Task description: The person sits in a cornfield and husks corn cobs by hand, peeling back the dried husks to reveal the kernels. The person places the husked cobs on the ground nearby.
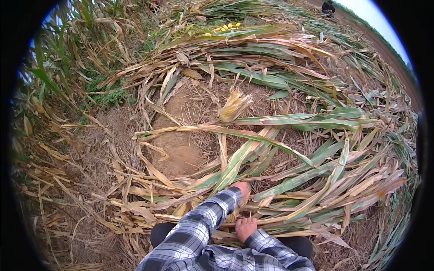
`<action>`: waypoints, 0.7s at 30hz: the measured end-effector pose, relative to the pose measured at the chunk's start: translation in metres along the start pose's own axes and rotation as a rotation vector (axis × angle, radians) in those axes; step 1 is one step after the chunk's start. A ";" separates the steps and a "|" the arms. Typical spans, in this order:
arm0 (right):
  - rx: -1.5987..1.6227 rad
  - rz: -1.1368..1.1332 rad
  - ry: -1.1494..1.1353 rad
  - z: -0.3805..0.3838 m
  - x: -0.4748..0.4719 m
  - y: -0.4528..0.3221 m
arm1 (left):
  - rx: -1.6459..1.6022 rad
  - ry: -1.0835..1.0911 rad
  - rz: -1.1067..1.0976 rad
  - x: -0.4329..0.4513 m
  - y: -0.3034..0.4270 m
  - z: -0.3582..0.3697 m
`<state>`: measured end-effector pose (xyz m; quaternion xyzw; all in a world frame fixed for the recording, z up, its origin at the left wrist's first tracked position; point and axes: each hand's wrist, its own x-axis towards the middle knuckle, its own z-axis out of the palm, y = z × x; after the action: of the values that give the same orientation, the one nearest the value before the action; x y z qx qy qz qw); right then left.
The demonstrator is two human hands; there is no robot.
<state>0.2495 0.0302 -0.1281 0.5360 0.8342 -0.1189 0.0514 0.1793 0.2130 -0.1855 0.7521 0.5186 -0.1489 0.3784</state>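
Cut corn stalks (pixel 298 206) with dry tan and partly green leaves lie in a heap in front of my knees. My left hand (pixel 241 189) reaches across the heap, its back up and its fingers mostly hidden down among the leaves. I cannot tell what it grips. Closer to my body, my right hand (pixel 246 229) curls its fingers over a corn stalk at the near side of the heap. Between the hands is a yellowish husk, partly covered by my sleeve. Farther out, an ear of corn in its open husk (pixel 234 107) lies on straw-strewn ground.
Bare soil (pixel 178 155) shows left of centre. Beyond it lies another row of cut stalks (pixel 257 57), with several yellow husked corn cobs (pixel 223 28) behind. Standing corn (pixel 78 50) borders the left side. One person (pixel 328 8) is low down far right; another (pixel 154 5) is at the top.
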 end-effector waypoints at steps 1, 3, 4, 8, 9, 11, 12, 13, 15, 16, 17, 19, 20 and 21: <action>0.003 0.005 -0.003 0.000 0.000 -0.001 | -0.006 -0.004 0.009 0.002 0.001 0.000; -0.033 -0.007 0.091 0.000 0.000 -0.002 | -0.019 -0.014 0.026 0.003 0.004 0.000; -0.047 -0.010 0.139 0.000 0.000 -0.003 | -0.016 0.009 0.022 0.001 0.007 0.000; -0.051 -0.039 0.038 -0.002 0.000 -0.005 | 0.038 0.066 0.011 -0.014 0.021 -0.010; -0.053 -0.042 0.004 -0.003 0.000 -0.007 | 0.031 0.082 0.016 -0.019 0.025 -0.015; -0.050 -0.046 -0.047 -0.004 0.001 -0.009 | 0.026 0.107 0.008 -0.030 0.033 -0.025; -0.045 -0.046 -0.062 -0.004 0.001 -0.010 | 0.024 0.100 -0.017 -0.034 0.037 -0.030; -0.054 -0.046 -0.082 -0.004 0.002 -0.010 | 0.037 0.104 -0.014 -0.038 0.041 -0.035; -0.047 -0.042 -0.072 -0.003 0.002 -0.011 | 0.077 0.102 -0.026 -0.043 0.047 -0.041; -0.051 -0.041 -0.070 -0.002 0.002 -0.012 | 0.093 0.102 -0.016 -0.044 0.049 -0.043; -0.044 -0.047 -0.067 -0.001 0.002 -0.012 | 0.114 0.091 -0.015 -0.044 0.052 -0.044; -0.030 -0.060 -0.061 0.002 0.003 -0.012 | 0.144 0.100 -0.004 -0.044 0.054 -0.044; -0.021 -0.064 -0.057 0.003 0.003 -0.012 | 0.153 0.120 0.006 -0.044 0.055 -0.042; -0.012 -0.067 -0.053 0.004 0.004 -0.012 | 0.165 0.134 0.008 -0.044 0.055 -0.040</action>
<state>0.2364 0.0276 -0.1311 0.5039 0.8509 -0.1299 0.0728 0.2030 0.2035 -0.1088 0.7912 0.5256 -0.1390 0.2802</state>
